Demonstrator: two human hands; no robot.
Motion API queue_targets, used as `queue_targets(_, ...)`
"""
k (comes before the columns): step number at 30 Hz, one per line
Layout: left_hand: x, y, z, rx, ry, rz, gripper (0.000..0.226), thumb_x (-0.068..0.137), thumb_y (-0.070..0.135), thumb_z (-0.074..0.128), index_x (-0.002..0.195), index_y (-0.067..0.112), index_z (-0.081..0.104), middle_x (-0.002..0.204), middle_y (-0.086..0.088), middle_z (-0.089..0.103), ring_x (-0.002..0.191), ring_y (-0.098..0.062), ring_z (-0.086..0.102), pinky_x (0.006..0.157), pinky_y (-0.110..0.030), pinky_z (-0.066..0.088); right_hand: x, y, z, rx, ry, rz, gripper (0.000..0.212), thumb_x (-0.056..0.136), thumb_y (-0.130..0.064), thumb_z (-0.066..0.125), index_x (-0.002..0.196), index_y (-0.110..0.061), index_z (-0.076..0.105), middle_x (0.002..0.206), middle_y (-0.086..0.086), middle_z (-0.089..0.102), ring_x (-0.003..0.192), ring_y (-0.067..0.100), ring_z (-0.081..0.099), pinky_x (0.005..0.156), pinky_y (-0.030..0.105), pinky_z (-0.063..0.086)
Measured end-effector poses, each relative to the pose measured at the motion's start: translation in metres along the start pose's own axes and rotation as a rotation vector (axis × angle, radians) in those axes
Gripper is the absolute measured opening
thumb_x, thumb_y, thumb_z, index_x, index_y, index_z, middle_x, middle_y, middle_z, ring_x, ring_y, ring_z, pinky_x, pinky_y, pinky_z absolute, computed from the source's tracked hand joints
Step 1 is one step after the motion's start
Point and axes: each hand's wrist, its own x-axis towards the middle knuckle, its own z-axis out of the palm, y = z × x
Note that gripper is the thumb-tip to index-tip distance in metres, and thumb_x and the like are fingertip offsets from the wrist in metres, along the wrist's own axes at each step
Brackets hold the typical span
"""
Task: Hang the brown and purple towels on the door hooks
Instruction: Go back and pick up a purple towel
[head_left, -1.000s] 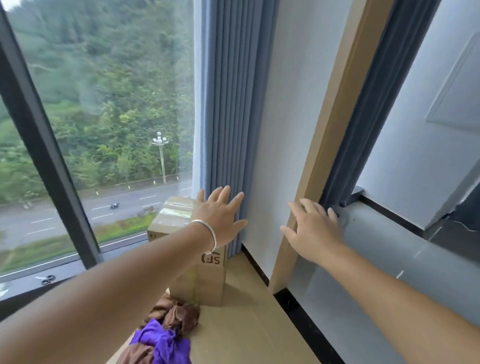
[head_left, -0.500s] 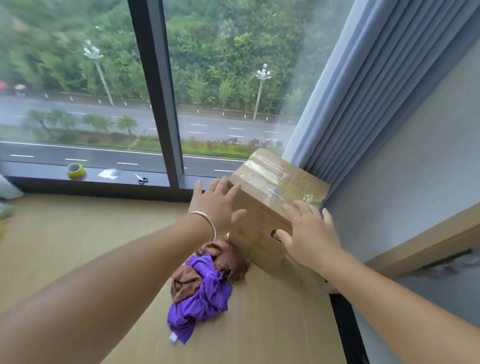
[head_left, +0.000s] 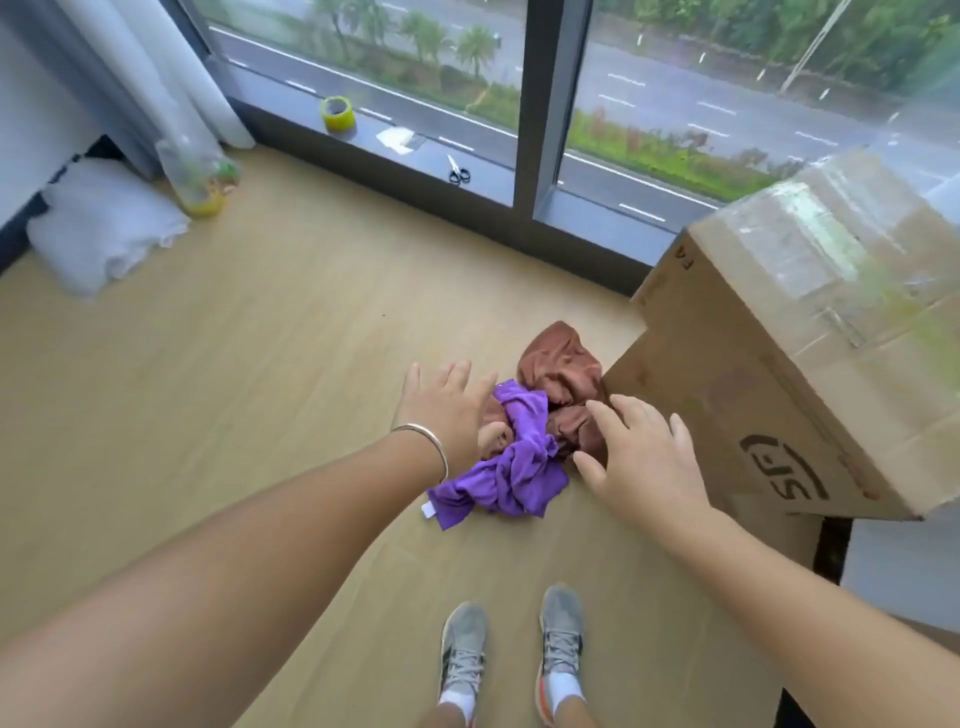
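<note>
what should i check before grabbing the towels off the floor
1. Both towels in view: ok. The purple towel and brown towel lie bunched together on the wooden floor.
2. Hands free: ok. The left hand and right hand are open above the pile and hold nothing.
3. Towels separable: not ok. They are tangled, purple lying over brown.
4. Room beside the pile: not ok. The cardboard box sits right against the brown towel.
5. Feet clear of the cloth: ok. Both shoes stand short of the pile.
6. Door hooks located: cannot tell, none in view.
</note>
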Motion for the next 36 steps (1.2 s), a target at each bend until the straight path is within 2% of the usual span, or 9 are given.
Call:
queue_targets(4,0.038,0.012,0.111,-0.067,-0.119,-0.084,0.069,0.093,0.062,0.028,0.152,0.03,0.009,0.16,-0.007,0.01,0.146,-0.023,0.011,0.115,-0.055,0.007,0.046,0.019,0.109,-0.014,-0.129,-0.058,0.061,0.088,-0.052,0.051,0.143,-0.029,0.036,0.148,-0.001,0.035,0.14,0.017,0.026,0.115,0.05,0.017)
queue_targets(11,0.101,0.037,0.298,-0.128,-0.273,-0.122,0.069,0.094,0.061,0.028,0.152,0.03,0.008,0.16,-0.007,0.007,0.146,-0.022,0.007,0.115,-0.055,0.006,0.107,0.054,0.294,-0.068,-0.262,-0.086,0.065,0.088,-0.054,0.052,0.144,-0.023,0.036,0.15,0.002,0.034,0.143,0.021,0.019,0.114,0.051,0.018)
queue_targets(18,0.177,0.054,0.449,-0.137,-0.226,-0.161,0.072,0.094,0.06,0.03,0.152,0.021,0.013,0.16,-0.006,0.005,0.147,-0.02,0.003,0.114,-0.056,0.006,0.179,0.074,0.451,-0.068,-0.208,-0.107,0.06,0.087,-0.054,0.056,0.134,-0.017,0.048,0.15,0.007,0.032,0.145,0.025,0.013,0.115,0.05,0.014)
queue_targets(22,0.212,0.057,0.502,-0.148,-0.181,-0.156,0.064,0.094,0.059,0.034,0.149,0.027,0.025,0.161,-0.007,0.002,0.147,-0.022,-0.001,0.113,-0.06,0.008,0.212,0.071,0.505,-0.033,-0.113,-0.121,0.059,0.087,-0.056,0.056,0.128,-0.013,0.054,0.148,0.01,0.036,0.144,0.027,0.015,0.116,0.05,0.013)
queue_targets(25,0.221,0.061,0.522,-0.292,-0.085,-0.126,0.041,0.093,0.052,0.048,0.13,0.037,0.054,0.16,-0.003,0.011,0.147,-0.02,0.002,0.112,-0.061,0.009,0.215,0.067,0.524,0.019,-0.077,-0.144,0.046,0.088,-0.048,0.059,0.116,-0.012,0.065,0.139,0.008,0.045,0.143,0.026,0.02,0.116,0.047,0.012)
queue_targets(28,0.214,0.063,0.519,-0.425,-0.01,-0.171,0.021,0.093,0.041,0.055,0.101,0.033,0.072,0.157,0.004,0.025,0.146,-0.019,0.01,0.112,-0.061,0.01,0.204,0.065,0.519,0.086,-0.04,-0.197,0.026,0.088,-0.03,0.059,0.104,-0.016,0.073,0.128,0.003,0.054,0.138,0.025,0.029,0.115,0.045,0.016)
queue_targets(30,0.198,0.061,0.506,-0.422,0.001,-0.168,0.02,0.093,0.038,0.055,0.094,0.031,0.074,0.155,0.005,0.029,0.145,-0.019,0.013,0.112,-0.06,0.013,0.187,0.06,0.503,0.12,-0.037,-0.226,0.023,0.086,-0.027,0.059,0.098,-0.017,0.076,0.12,0.002,0.06,0.132,0.026,0.037,0.111,0.046,0.023)
queue_targets(33,0.166,0.052,0.477,-0.402,-0.02,-0.125,0.023,0.094,0.038,0.052,0.099,0.031,0.073,0.155,0.005,0.029,0.145,-0.02,0.016,0.112,-0.058,0.014,0.158,0.047,0.468,0.165,-0.014,-0.27,0.017,0.081,-0.023,0.065,0.087,-0.012,0.077,0.109,0.006,0.065,0.124,0.031,0.046,0.105,0.049,0.031)
queue_targets(36,0.132,0.033,0.44,-0.444,0.015,-0.162,0.022,0.094,0.036,0.053,0.098,0.032,0.074,0.155,0.004,0.031,0.145,-0.019,0.018,0.113,-0.058,0.013,0.136,0.026,0.426,0.217,0.013,-0.307,0.01,0.076,-0.02,0.075,0.078,-0.01,0.076,0.105,0.009,0.067,0.12,0.035,0.051,0.103,0.054,0.034)
